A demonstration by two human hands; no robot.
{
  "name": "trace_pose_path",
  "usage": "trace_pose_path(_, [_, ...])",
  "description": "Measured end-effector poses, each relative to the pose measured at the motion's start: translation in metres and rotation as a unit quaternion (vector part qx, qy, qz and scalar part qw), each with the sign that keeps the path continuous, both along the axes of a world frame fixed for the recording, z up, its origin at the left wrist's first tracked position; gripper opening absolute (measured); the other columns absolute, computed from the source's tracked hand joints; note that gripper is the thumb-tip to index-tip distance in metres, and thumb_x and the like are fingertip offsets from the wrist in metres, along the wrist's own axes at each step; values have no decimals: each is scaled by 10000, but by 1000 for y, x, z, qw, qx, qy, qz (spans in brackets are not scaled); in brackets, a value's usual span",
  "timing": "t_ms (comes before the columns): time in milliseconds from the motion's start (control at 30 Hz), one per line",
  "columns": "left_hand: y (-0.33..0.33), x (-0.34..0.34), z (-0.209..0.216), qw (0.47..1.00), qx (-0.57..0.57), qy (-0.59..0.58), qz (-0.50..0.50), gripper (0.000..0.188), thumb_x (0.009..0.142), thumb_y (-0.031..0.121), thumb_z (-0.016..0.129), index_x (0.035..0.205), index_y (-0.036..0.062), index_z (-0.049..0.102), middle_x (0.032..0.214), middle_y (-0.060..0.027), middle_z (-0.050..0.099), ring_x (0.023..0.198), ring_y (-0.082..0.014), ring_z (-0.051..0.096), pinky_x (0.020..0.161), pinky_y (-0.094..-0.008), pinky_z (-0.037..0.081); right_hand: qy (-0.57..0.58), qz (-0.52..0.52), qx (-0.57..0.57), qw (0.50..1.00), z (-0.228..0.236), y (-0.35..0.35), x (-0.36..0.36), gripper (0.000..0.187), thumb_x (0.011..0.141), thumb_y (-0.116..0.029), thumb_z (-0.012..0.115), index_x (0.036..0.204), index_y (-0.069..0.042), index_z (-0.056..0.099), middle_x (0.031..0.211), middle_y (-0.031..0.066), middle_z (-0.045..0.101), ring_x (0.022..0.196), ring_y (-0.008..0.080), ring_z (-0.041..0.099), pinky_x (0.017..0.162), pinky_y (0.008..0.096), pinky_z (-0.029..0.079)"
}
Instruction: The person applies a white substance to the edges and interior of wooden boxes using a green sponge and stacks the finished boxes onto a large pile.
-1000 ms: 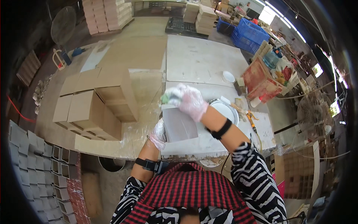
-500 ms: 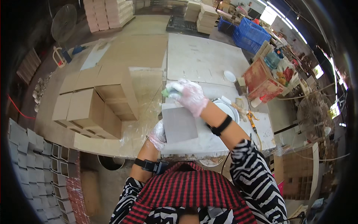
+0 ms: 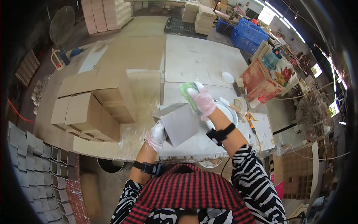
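Observation:
A grey box [image 3: 181,126] is tilted on the white work board in front of me, its smooth side turned up. My left hand [image 3: 155,135], in a whitened thin glove, grips the box at its left side; its fingertips are partly hidden. In my gloved right hand [image 3: 202,100] is a green sponge [image 3: 187,94], held just beyond the box's far right corner. Under my right forearm stands a round white tub [image 3: 226,113], partly covered by the arm. Whether the sponge touches the box I cannot tell.
Several brown boxes [image 3: 91,108] stand stacked on the table at left. Right of the tub lies an orange tool [image 3: 251,120] with a hose. A small white bowl [image 3: 228,77] and a red-stained crate [image 3: 261,76] are farther right. Grey boxes [image 3: 31,164] pile up at lower left.
My right hand and the sponge have moved right, from the box's far left corner to beyond its right. The box has turned and tilted, and my left hand shows more fully at its side.

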State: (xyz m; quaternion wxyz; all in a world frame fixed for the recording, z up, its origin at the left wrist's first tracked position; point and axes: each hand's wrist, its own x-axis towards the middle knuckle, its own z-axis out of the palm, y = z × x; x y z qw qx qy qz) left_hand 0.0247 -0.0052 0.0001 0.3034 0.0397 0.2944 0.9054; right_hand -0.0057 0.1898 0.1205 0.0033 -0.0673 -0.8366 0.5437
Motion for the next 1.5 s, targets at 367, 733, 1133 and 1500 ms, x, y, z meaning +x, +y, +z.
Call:
trace_pose_path(367, [1, 7, -18, 985, 110, -123, 50, 354, 881, 193, 473, 1186, 14, 501, 1132, -117, 580, 1025, -253, 576, 897, -385, 471, 7, -10, -228, 974, -53, -8, 35, 528, 903, -387, 490, 1334, -100, 385, 1275, 82, 476, 1150, 238, 439, 944, 385, 352])
trace_pose_path(733, [-5, 4, 16, 986, 114, -111, 48, 368, 952, 267, 378, 1207, 28, 492, 1146, -131, 574, 1000, -252, 589, 856, -376, 502, 45, 102, -60, 992, -30, 6, 44, 377, 835, -191, 599, 1155, -11, 513, 1082, 130, 584, 982, 212, 558, 847, 304, 438])
trace_pose_path(1133, [-5, 10, 14, 995, 50, -86, -21, 427, 946, 344, 385, 1241, 49, 476, 1188, -104, 557, 1045, -224, 570, 884, -362, 485, 388, 343, 283, 807, -29, -6, 32, 294, 754, -188, 627, 1029, -96, 579, 1038, 77, 585, 928, 278, 557, 805, 363, 465])
trace_pose_path(1500, [-4, 6, 11, 997, -49, -58, -3, 422, 950, 358, 369, 1230, 67, 489, 1154, -97, 571, 1014, -222, 578, 844, -323, 499, 445, 254, 353, 783, -9, -33, 13, 246, 717, -252, 569, 957, -215, 609, 1055, -23, 574, 871, 190, 547, 765, 323, 454])
